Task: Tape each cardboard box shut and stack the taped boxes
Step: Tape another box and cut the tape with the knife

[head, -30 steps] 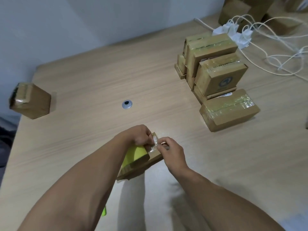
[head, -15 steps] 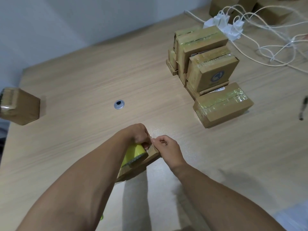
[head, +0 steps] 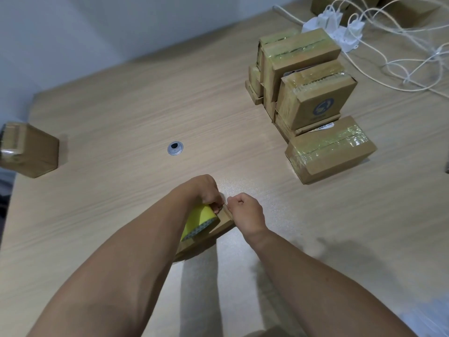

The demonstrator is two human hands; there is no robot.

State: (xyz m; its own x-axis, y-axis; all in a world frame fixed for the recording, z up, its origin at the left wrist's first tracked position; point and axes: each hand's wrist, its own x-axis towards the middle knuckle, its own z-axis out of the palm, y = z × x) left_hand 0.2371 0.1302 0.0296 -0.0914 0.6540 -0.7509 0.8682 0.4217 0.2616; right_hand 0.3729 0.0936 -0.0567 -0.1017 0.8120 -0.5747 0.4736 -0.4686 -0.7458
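Head view: the left hand grips a yellow tape roll on the cardboard box at the near middle of the table. Forearm and roll hide most of the box. The right hand, just beside the left, curls its fingers at the box's end; whether it pinches tape, I cannot tell. The taped stack stands far right. 1 lone box is cut off at the left edge.

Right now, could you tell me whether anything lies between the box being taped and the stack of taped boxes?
Nothing visible does: only bare table lies between the box and the stack.
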